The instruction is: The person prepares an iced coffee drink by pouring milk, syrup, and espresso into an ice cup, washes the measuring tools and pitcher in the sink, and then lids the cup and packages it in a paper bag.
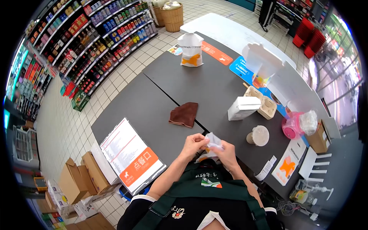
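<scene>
Close to my body at the counter's near edge, my left hand (193,146) pinches one side of a small white paper bag (214,141). My right hand (227,153) grips its other side. A bit of orange shows low on the bag, and its lower part is partly hidden by my hands. Beyond my left hand lies a folded brown cloth (184,114). A lidded cup (258,136) stands to the right of my right hand, with a white carton (243,107) behind it.
A white bag with orange print (190,50) stands at the counter's far end. On the right are a cardboard cup carrier (266,107), a pink container (293,124) and a receipt (266,168). A menu sheet (130,155) lies left, near open cardboard boxes (78,180). Drink shelves (103,42) line the back.
</scene>
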`<state>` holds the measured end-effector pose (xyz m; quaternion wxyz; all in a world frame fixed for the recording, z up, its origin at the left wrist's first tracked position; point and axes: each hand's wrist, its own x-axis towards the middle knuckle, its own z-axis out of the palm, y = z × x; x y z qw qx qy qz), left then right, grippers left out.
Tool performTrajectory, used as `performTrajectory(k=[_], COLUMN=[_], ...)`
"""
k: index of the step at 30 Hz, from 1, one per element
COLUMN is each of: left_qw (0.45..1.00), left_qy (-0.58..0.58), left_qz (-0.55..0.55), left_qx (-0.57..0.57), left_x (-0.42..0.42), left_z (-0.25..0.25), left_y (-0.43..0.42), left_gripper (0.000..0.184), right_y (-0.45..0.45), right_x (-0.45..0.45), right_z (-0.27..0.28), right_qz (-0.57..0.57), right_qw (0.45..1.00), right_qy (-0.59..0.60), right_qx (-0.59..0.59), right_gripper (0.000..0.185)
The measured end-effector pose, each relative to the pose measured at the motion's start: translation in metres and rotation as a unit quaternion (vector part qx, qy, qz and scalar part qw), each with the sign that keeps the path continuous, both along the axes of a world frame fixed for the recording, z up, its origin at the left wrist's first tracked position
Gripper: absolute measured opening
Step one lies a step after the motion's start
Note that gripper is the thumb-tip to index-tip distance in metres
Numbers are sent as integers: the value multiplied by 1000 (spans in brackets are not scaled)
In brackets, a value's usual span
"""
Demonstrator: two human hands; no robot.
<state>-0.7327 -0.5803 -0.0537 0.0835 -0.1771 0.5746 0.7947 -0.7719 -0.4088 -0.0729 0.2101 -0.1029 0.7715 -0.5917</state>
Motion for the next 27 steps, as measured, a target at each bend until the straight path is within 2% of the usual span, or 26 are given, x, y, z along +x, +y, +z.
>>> performTrajectory(k=[2, 3, 4, 6, 7, 8, 9, 10, 12, 14, 15, 16, 17, 18, 20, 21, 22, 24, 25, 26, 27], left_qw=[988, 977, 977, 932, 919, 917, 976, 999, 979, 931, 930, 919, 905, 907, 962, 992, 993, 975, 959, 966, 988], left_qy=[-43, -24, -24, 53, 62, 55, 24, -2, 125, 165, 168, 183, 198, 139, 102, 96, 27, 37, 52, 35, 45], left_qz=[85, 94, 94, 2, -20, -31, -38, -44, 17, 66, 60, 7, -46, -99, 1, 46, 55, 12, -45, -65, -77], left_qx=[118, 189, 191, 360, 389, 393, 215, 28, -162, -320, -320, -348, -374, -384, -252, -62, 104, 217, 276, 246, 130], left_x=[1, 2, 3, 5, 5, 5, 5, 2, -12, -28, -37, -46, -52, -58, -56, -54, -48, -36, -30, -24, -18], left_z=[-10, -13, -14, -13, -8, -2, 4, 7, 11, 24, 26, 26, 23, 9, -12, -12, -10, -11, -8, 1, -11], left_y=[-6, -7, -7, -4, 3, 8, 11, 15, 27, 34, 35, 34, 34, 28, 26, 27, 26, 37, 41, 47, 52], left_gripper=[8, 5, 5, 11, 22, 22, 30, 38, 66, 63, 63, 59, 56, 37, 16, 9, 10, 12, 15, 18, 21], right_y=[8, 10, 17, 38, 40, 32, 34, 37, 33, 31, 28, 27, 26, 27, 39, 45, 53, 65, 69, 70, 71], right_x=[-2, -3, -7, -15, -19, -24, -29, -33, -32, -26, -23, -19, -15, -12, -11, -12, -17, -18, -21, -24, -26], right_z=[20, 19, 3, -46, -52, -23, -19, -16, 6, 16, 18, 21, 24, 25, 22, 17, -10, -12, -12, -1, 5], right_qz=[-60, -80, -81, -122, -190, -256, -260, -262, -208, -156, -136, -123, -143, -163, -212, -259, -274, -300, -304, -320, -329], right_qw=[985, 981, 982, 974, 933, 898, 915, 930, 974, 975, 967, 960, 961, 962, 956, 948, 943, 910, 909, 861, 800], right_qy=[-108, -111, -110, -124, -189, -217, -177, -137, 90, 151, 201, 237, 227, 217, 200, 182, 115, -122, -120, -200, -274], right_qx=[-117, -136, -134, -148, -241, -284, -251, -217, -29, 56, 78, 81, 62, 43, 31, 17, -147, -257, -259, -342, -420], right_gripper=[21, 14, 14, 15, 12, 12, 13, 14, 15, 23, 25, 26, 26, 27, 25, 24, 22, 20, 20, 18, 17])
